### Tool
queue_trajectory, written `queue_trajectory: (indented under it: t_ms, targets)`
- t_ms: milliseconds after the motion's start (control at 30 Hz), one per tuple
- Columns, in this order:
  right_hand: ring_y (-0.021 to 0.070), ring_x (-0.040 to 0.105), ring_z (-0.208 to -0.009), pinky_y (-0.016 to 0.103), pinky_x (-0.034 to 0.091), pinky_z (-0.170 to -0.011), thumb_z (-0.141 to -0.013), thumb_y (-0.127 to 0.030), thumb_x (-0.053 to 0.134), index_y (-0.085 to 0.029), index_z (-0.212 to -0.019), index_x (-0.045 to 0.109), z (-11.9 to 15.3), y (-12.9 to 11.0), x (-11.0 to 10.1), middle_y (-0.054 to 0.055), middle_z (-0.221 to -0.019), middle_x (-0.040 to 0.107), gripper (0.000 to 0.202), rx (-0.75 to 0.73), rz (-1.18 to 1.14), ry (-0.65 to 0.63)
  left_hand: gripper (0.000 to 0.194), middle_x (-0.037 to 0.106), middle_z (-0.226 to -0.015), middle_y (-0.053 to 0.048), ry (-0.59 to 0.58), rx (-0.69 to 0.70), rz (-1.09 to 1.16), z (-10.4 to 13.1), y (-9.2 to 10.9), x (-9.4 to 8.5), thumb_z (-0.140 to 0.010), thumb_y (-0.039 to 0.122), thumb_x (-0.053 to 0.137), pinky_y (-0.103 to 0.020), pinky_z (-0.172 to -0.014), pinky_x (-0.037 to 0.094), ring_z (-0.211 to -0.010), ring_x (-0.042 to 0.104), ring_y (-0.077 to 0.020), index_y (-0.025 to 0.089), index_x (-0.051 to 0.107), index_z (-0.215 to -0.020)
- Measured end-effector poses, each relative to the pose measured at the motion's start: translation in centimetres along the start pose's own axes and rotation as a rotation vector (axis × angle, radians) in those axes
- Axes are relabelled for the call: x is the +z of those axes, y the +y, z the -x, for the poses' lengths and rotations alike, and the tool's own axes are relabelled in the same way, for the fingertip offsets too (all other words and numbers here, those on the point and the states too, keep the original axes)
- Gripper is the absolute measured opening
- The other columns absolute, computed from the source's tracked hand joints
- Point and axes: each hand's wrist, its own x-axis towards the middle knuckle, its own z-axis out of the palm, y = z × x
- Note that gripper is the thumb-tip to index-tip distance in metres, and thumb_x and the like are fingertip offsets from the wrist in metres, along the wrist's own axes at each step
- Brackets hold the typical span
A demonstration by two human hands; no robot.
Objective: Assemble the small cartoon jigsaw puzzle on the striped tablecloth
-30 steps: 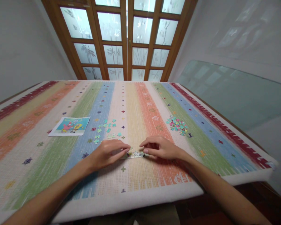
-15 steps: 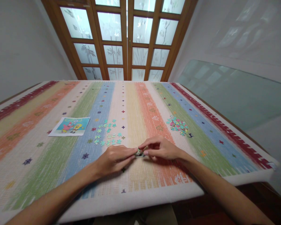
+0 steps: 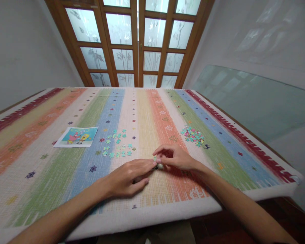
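Fingers, right hand [image 3: 178,158]: thumb and index finger nearly meet, appearing to pinch a small pale-green cardboard jigsaw piece [image 3: 155,158]; the others curl loosely.
Fingers, left hand [image 3: 128,174]: laid flat, palm down, index tip just at the pale-green piece, thumb apart and lower; whether they grip anything I cannot tell.
Pale-green piece: at the fingertips of both hands, near the close edge of the cloth-covered worktop with multicoloured stripes [image 3: 146,125].
Beneath the fingertips: a dark-and-white patch [image 3: 156,167], probably more jigsaw, mostly hidden, so its extent is unclear.
Spread pieces: turquoise and pale-green cardboard jigsaw pieces [image 3: 123,147] lying in loose rows beyond the left hand, apparently unjoined.
Heap: a cluttered pile of turquoise, pink and yellow jigsaw pieces [image 3: 193,136] beyond the right hand, overlapping.
Picture: a rectangular paper print of cartoon figures on turquoise [image 3: 77,137], flat, left of the spread pieces.
Done and left: some sorting looks done, judging by the separate groups; most pieces lie loose, so the work seems early.
Count: two hands; one print; one heap, too jumbled to number; roughly twenty spread pieces; one piece visible between the fingers.
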Motion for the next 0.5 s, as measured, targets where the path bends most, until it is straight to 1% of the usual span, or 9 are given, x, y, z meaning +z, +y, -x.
queue_trajectory:
  t_ms: [100,200,300,400,500]
  targets:
    - [0.0098,0.056,-0.054,0.026,0.043,-0.054,-0.086,-0.043,0.076,-0.016,-0.091,0.071,0.1,-0.3,-0.3,0.0,-0.067,0.065,0.028,0.021,0.055,-0.012,0.06,0.064,-0.141,-0.016,-0.027,-0.03,-0.015,-0.1,0.1,-0.2,-0.098,0.015,0.056,-0.047,-0.11,0.054,-0.133,0.06,-0.0286,0.021,0.042,-0.156]
    - [0.011,0.057,-0.055,0.026,0.044,-0.055,-0.085,-0.042,0.074,-0.017,-0.085,0.069,0.3,-0.6,-0.9,0.001,-0.066,0.066,0.026,0.037,0.099,0.012,0.045,0.071,-0.125,-0.014,-0.04,-0.082,-0.055,-0.2,0.1,-0.4,-0.1,0.014,0.054,-0.043,-0.102,0.057,-0.119,0.064,-0.0262,0.019,0.055,-0.144]
    - [0.0114,0.055,-0.054,0.026,0.042,-0.054,-0.081,-0.035,0.073,-0.017,-0.081,0.07,0.5,-0.8,-1.7,0.001,-0.062,0.066,0.019,0.066,0.189,0.022,0.032,0.073,-0.112,-0.012,-0.026,-0.079,-0.114,-0.2,0.0,-0.4,-0.103,0.014,0.051,-0.041,-0.094,0.056,-0.106,0.064,-0.0239,0.018,0.063,-0.132]
    - [0.0106,0.052,-0.055,0.025,0.039,-0.054,-0.075,-0.025,0.071,-0.016,-0.076,0.072,0.5,-0.7,-2.0,0.001,-0.063,0.066,0.009,0.091,0.308,0.025,0.025,0.072,-0.109,-0.011,-0.027,-0.082,-0.141,0.0,-0.3,-0.3,-0.104,0.016,0.051,-0.04,-0.091,0.055,-0.1,0.063,-0.0223,0.017,0.067,-0.122]
    - [0.0106,0.052,-0.055,0.025,0.038,-0.054,-0.074,-0.022,0.068,-0.015,-0.077,0.075,0.4,-0.6,-1.9,0.001,-0.062,0.065,0.01,0.127,0.371,-0.001,0.025,0.072,-0.11,-0.011,-0.029,-0.087,-0.136,0.2,-0.5,-0.2,-0.105,0.014,0.049,-0.038,-0.091,0.054,-0.1,0.063,-0.0215,0.016,0.068,-0.119]
